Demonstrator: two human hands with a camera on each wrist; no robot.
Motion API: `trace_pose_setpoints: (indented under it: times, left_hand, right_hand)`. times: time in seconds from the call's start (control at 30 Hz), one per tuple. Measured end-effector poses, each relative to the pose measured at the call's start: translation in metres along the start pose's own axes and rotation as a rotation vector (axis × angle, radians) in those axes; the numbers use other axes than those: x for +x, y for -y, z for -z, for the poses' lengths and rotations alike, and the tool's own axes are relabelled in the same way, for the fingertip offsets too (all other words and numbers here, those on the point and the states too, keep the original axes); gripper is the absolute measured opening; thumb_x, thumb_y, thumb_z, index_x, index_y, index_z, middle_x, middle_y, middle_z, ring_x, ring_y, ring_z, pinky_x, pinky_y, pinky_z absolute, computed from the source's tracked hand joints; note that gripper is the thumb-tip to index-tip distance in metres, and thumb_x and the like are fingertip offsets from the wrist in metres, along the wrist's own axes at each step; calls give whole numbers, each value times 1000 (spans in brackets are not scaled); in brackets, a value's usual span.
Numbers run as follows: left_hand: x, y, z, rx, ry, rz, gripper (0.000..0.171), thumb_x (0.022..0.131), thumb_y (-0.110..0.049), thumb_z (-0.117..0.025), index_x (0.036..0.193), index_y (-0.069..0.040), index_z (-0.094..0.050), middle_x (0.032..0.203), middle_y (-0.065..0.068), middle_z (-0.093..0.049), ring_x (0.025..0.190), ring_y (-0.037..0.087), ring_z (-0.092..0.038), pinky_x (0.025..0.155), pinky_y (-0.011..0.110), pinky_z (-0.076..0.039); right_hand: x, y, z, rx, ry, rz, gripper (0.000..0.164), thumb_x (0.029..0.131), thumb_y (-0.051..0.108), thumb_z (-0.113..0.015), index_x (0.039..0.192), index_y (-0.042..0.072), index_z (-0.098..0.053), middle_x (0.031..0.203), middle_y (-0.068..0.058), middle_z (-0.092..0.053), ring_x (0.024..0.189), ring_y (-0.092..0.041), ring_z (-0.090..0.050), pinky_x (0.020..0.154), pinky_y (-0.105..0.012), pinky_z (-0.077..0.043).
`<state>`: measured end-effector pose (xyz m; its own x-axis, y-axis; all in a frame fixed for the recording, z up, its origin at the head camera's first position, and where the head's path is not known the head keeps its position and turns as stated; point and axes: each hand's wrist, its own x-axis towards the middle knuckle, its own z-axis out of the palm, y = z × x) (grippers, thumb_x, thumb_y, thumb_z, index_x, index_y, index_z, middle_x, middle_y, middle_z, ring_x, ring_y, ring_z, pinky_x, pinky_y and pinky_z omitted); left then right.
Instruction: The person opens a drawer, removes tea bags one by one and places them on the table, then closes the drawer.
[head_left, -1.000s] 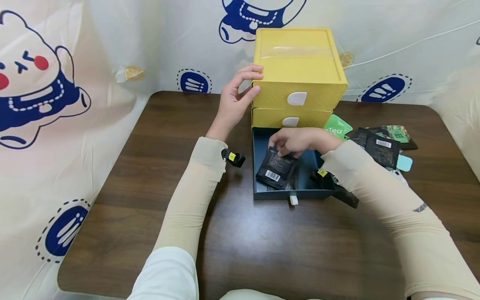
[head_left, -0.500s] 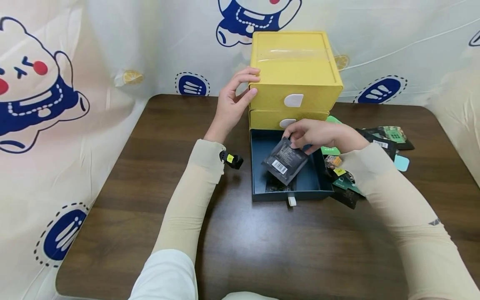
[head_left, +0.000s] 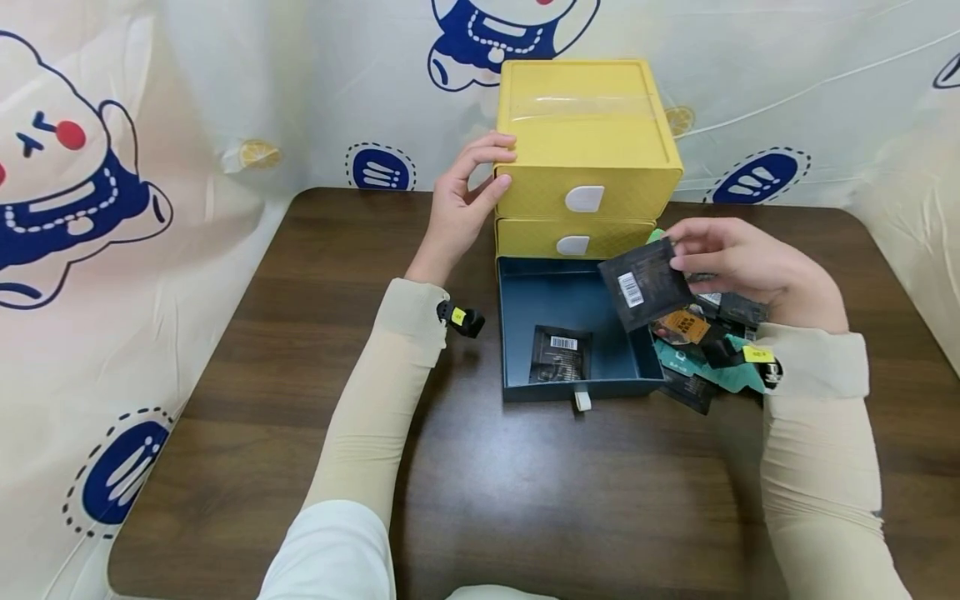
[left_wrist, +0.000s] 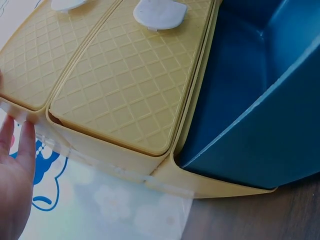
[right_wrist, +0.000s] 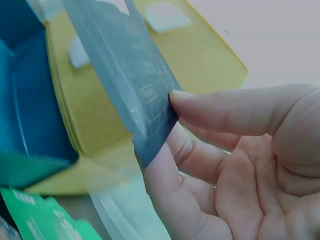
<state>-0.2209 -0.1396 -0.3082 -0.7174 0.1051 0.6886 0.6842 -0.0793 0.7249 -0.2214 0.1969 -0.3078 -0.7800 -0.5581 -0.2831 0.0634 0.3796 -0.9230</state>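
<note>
A yellow drawer box (head_left: 585, 137) stands at the back of the table, its blue bottom drawer (head_left: 551, 292) pulled out. My left hand (head_left: 459, 208) rests its fingers against the box's left side, near the top front corner. Over the drawer's right edge, my right hand (head_left: 765, 267) pinches a black sachet (head_left: 648, 287) by one end between thumb and fingers. The right wrist view shows this sachet (right_wrist: 125, 65) edge-on and tilted. Another black sachet (head_left: 551, 358) lies at the front of the drawer, its barcode showing.
Right of the drawer lies a pile of sachets (head_left: 682, 387), black, teal and orange-labelled, partly hidden under my right hand and wrist. The box's upper drawers (left_wrist: 125, 75) are closed. A patterned curtain (head_left: 337, 83) hangs behind the table (head_left: 450, 500).
My right hand has lifted the black sachet out of the drawer and carried it right, over the drawer's edge. The sachet beneath it is uncovered. My left hand stays on the box.
</note>
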Motion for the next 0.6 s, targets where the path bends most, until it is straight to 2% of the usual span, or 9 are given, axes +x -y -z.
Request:
trace_pose_setpoints:
  times: [0.17, 0.4, 0.6]
  left_hand:
    - [0, 1, 0, -1, 2, 3, 18, 86, 8, -53, 104, 12, -55, 123, 20, -50, 121, 19, -40, 96, 40, -43]
    - [-3, 1, 1, 7, 5, 15, 19, 86, 7, -54, 104, 11, -55, 123, 19, -51, 121, 19, -39, 96, 40, -43]
    - [-1, 1, 1, 7, 8, -6, 19, 86, 8, -53, 105, 12, -55, 124, 21, -50, 122, 19, -38, 97, 40, -42]
  right_hand:
    - [-18, -23, 20, 186, -101, 9, 23, 92, 3, -52, 112, 15, -56, 97, -1, -60, 84, -18, -56, 67, -28, -55]
    - [-30, -53, 31, 349, -200, -36, 19, 93, 4, -51, 108, 15, -56, 97, -1, -57, 81, -16, -56, 68, -25, -55]
    - [-32, -69, 38, 396, -306, -128, 14, 92, 9, -55, 103, 18, -55, 94, 2, -55, 78, -13, -58, 67, -23, -54]
